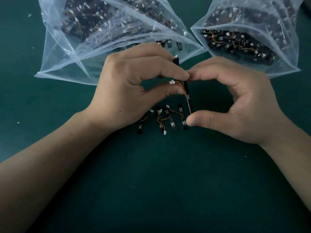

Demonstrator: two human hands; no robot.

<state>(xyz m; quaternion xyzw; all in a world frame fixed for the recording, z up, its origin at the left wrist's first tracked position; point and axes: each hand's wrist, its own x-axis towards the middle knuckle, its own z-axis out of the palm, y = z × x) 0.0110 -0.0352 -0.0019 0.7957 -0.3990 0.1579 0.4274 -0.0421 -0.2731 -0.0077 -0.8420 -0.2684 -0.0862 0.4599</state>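
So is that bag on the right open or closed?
Open. The right bag gapes at its mouth, and black wired parts show inside it.

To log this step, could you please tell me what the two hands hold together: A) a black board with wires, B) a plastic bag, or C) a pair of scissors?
A: the left hand and right hand both pinch the black board, its wires showing between them.
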